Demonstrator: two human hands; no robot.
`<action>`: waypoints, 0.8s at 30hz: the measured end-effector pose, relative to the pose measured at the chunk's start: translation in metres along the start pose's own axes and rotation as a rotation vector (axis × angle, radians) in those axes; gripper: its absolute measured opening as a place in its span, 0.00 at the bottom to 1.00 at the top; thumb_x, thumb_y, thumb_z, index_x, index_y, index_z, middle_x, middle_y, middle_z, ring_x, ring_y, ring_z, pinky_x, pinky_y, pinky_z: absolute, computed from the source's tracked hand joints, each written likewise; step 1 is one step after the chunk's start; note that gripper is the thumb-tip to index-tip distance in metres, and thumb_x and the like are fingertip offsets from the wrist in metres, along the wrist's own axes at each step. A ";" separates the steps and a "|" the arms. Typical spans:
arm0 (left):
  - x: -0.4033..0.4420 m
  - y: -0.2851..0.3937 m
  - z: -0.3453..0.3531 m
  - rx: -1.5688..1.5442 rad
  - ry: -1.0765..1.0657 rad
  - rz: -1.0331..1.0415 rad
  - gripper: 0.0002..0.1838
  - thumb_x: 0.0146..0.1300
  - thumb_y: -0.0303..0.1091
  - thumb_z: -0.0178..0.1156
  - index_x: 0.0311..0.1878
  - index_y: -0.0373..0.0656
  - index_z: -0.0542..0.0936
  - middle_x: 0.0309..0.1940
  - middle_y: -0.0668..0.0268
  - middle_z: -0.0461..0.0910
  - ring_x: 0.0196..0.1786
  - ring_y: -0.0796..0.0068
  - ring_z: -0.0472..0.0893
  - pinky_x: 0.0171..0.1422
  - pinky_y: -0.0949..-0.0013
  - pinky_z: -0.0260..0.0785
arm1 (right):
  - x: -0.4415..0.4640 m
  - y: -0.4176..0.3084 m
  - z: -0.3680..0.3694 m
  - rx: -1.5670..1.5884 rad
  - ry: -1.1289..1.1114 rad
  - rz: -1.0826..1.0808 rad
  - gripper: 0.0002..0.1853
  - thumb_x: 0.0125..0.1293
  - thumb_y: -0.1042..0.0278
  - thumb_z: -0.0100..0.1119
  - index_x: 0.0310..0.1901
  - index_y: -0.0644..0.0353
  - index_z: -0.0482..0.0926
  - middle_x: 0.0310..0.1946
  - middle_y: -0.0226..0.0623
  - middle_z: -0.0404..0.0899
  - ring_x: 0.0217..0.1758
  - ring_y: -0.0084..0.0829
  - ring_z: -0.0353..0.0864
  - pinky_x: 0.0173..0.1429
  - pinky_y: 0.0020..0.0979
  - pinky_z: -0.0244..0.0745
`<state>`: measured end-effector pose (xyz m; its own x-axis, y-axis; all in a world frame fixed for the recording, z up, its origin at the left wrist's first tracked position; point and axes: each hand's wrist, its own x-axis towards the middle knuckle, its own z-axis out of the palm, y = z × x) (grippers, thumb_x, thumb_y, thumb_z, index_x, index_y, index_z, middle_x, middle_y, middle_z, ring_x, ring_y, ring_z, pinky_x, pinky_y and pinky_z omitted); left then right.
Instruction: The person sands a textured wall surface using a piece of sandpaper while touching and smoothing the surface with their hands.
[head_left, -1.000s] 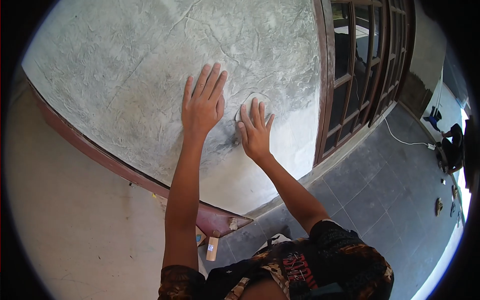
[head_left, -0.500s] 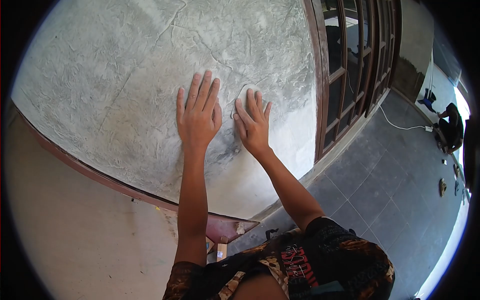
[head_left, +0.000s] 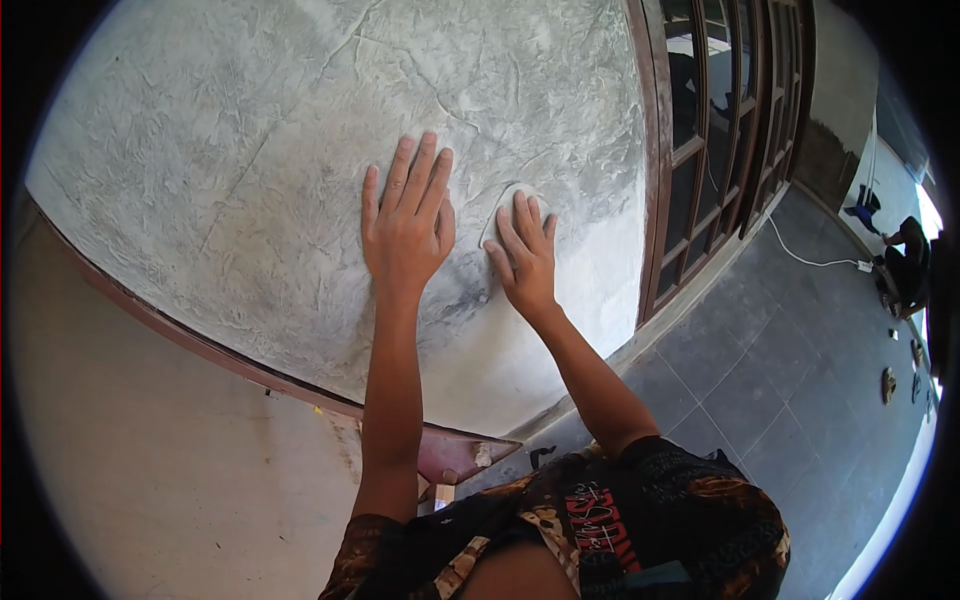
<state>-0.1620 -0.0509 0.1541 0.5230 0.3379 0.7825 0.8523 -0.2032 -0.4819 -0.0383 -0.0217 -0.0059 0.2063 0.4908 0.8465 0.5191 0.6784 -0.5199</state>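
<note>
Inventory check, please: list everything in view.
Wall: one, grey, ahead
Sheet: one, pale, on wall
Window frames: several, brown, upper right
Ledge: one, maroon, below wall
Lump: one, pale, on ledge
Surface: one, beige, lower left
Floor tiles: many, grey, right
Cable: one, white, on tiles
Person: one, dark clothes, far right
Unclear item: one, blue, upper right
Footwear, apparently: several, brownish, right
Shirt: one, black, bottom
Left hand: one, on wall
Right hand: one, on sheet

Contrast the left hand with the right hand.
The left hand lies against the wall itself; the right hand covers part of a pale pad. The left hand's fingers point nearly straight up the view; the right hand's lean leftward. The left hand looks larger than the right. Both are bare, fingers extended.
</note>
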 end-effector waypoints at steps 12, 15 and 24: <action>-0.002 -0.001 0.001 -0.025 0.001 -0.001 0.22 0.65 0.36 0.59 0.63 0.55 0.82 0.71 0.73 0.74 0.76 0.69 0.68 0.80 0.50 0.52 | -0.033 0.007 -0.006 -0.099 -0.120 0.058 0.28 0.68 0.56 0.64 0.69 0.51 0.75 0.78 0.45 0.59 0.81 0.51 0.55 0.77 0.69 0.40; 0.000 -0.001 0.002 -0.023 0.003 -0.001 0.22 0.65 0.36 0.59 0.63 0.55 0.82 0.71 0.73 0.74 0.76 0.69 0.68 0.80 0.50 0.52 | 0.011 -0.011 -0.008 -0.056 -0.050 0.021 0.28 0.68 0.56 0.63 0.69 0.51 0.74 0.78 0.45 0.58 0.81 0.51 0.55 0.76 0.71 0.40; 0.000 -0.004 0.001 -0.052 0.020 0.005 0.21 0.65 0.36 0.59 0.61 0.54 0.84 0.70 0.72 0.75 0.76 0.68 0.68 0.80 0.49 0.51 | -0.019 0.004 -0.005 -0.100 -0.067 0.029 0.30 0.65 0.53 0.67 0.67 0.51 0.76 0.79 0.43 0.58 0.82 0.48 0.54 0.76 0.72 0.41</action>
<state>-0.1652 -0.0490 0.1553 0.5271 0.3184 0.7879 0.8483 -0.2524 -0.4655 -0.0359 -0.0314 -0.0233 0.1686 0.5470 0.8200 0.5945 0.6071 -0.5273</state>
